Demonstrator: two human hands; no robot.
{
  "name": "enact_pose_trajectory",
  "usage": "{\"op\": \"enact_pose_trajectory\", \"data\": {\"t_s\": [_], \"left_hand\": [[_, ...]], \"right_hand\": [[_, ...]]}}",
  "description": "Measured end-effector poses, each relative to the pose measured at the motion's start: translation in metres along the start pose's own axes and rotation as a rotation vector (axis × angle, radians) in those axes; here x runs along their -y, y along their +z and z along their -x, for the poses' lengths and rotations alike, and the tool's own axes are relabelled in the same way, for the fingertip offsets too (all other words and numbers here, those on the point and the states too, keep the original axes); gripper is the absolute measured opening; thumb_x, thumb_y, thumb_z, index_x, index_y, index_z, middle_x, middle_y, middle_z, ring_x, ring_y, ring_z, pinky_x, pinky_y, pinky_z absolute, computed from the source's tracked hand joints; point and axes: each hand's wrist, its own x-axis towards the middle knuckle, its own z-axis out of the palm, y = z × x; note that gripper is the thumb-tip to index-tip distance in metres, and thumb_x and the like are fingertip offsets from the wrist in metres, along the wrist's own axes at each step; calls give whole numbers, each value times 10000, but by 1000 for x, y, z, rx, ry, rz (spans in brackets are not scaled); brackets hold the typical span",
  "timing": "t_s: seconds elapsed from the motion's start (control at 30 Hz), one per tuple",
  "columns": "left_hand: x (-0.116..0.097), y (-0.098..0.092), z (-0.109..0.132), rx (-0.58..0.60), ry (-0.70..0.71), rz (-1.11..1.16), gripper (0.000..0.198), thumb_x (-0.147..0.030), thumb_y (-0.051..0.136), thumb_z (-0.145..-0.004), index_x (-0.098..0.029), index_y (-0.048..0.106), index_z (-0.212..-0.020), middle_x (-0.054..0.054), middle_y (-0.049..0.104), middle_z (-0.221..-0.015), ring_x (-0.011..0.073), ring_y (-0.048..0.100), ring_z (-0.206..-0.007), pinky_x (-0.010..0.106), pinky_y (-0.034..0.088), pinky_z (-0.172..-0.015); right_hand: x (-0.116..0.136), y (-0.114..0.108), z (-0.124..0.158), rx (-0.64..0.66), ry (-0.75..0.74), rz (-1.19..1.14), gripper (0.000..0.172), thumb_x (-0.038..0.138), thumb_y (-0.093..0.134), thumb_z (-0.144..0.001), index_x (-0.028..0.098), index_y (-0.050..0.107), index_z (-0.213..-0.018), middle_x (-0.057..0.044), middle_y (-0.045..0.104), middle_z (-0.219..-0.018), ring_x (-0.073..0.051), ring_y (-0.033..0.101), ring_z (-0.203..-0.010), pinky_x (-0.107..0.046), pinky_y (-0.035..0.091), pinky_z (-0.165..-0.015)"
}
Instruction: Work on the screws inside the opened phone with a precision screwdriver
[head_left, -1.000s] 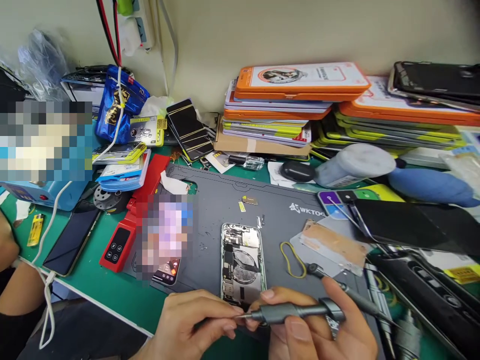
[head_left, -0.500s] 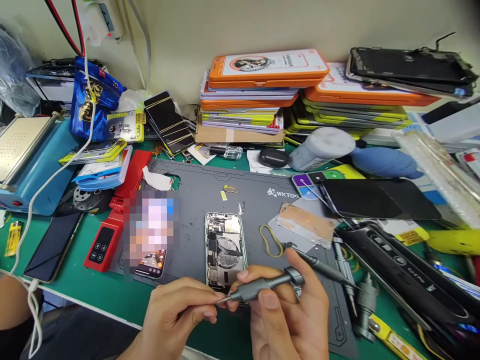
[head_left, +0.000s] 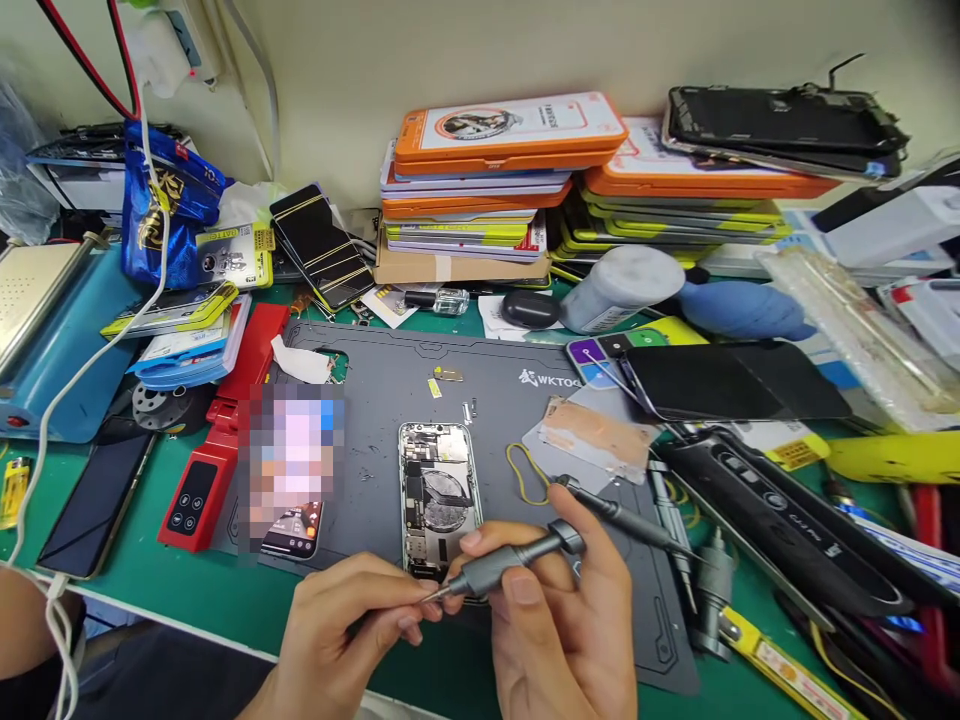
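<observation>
Pinches the thin tip of a screwdriver [head_left: 487, 573] between the fingertips of the left hand [head_left: 337, 612], closed on it, probably to steady it; cannot tell of anything tiny caught there too. Grips the handle in the right hand [head_left: 562, 622], thumb and fingers wrapped snugly, forefinger up at the cap, presumably for control. Has an opened phone [head_left: 439, 495] just beyond, insides up, lower end partly hidden by the hands, likely for easy reach. Has a grey mat [head_left: 375, 390] under it, perhaps to protect the green table [head_left: 225, 597]. Past the phone's top end, has small loose parts [head_left: 450, 376] set out, perhaps against getting lost.
</observation>
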Motion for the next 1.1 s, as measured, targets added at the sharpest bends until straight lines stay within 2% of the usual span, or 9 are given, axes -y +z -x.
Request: {"op": "enact_pose_trajectory", "data": {"t_s": [0.13,0.23,0.3,0.47,0.63,0.8,0.97,1.03,1.1], "left_hand": [[2,0,0,2,-4,-10,295,-155,665,-1038,-307,806,-1247,1,844,-996,54,782,-784,103,642,-775],[3,-1,1,5,4,5,294,-166,665,-1039,-316,802,-1251,0,845,-999,65,792,-813,119,653,-790],[3,0,1,0,7,22,288,-171,662,-1039,-308,805,-1249,8,845,-993,68,793,-805,121,655,-780],[0,1,1,-17,11,19,246,-171,672,-1031,-253,825,-1206,33,842,-952,77,787,-769,116,652,-761],[1,2,2,-9,5,15,262,-161,667,-1031,-269,818,-1216,18,840,-958,65,782,-785,103,646,-761],[3,1,4,9,7,2,237,-188,646,-1046,-256,812,-1200,15,834,-962,61,783,-806,104,648,-782],[4,-3,3,45,52,-22,238,-203,631,-1050,-275,793,-1209,-1,839,-988,79,812,-895,121,658,-827],[3,-4,2,74,99,-81,311,-318,630,-1051,-289,741,-1339,1,838,-1011,72,806,-880,120,650,-820],[2,-4,3,62,183,-277,474,-479,574,-1057,-250,668,-1461,19,831,-1013,71,776,-838,133,633,-794]], "right_hand": [[-13,-16,-9,156,-82,-53,488,442,677,-1113,383,494,-1562,-32,726,-1041,-160,682,-772,-285,616,-684],[-18,-24,-14,213,-96,-76,499,397,657,-1123,376,470,-1585,-43,732,-1051,-176,707,-770,-304,633,-662],[-16,-21,-13,197,-77,-77,495,411,658,-1121,370,477,-1580,-39,726,-1049,-165,691,-734,-301,628,-651],[2,-1,-2,44,-17,-34,450,456,663,-1116,361,531,-1535,-15,685,-1037,-147,634,-769,-282,601,-709],[9,7,2,39,-5,-24,409,436,629,-1131,367,538,-1524,-15,675,-1042,-150,624,-787,-274,594,-704],[2,-1,-1,61,11,-31,406,451,631,-1134,405,538,-1526,-3,686,-1030,-145,636,-810,-245,592,-690],[-10,-23,-15,200,-22,-76,473,440,676,-1106,373,518,-1547,-29,717,-1001,-169,672,-769,-282,618,-654],[-12,-27,-18,234,4,-98,465,456,644,-1115,387,509,-1554,-27,719,-997,-171,665,-701,-290,603,-591],[-16,-26,-17,162,-43,-90,461,443,636,-1112,391,516,-1554,-27,724,-992,-186,681,-695,-296,596,-558]]}}
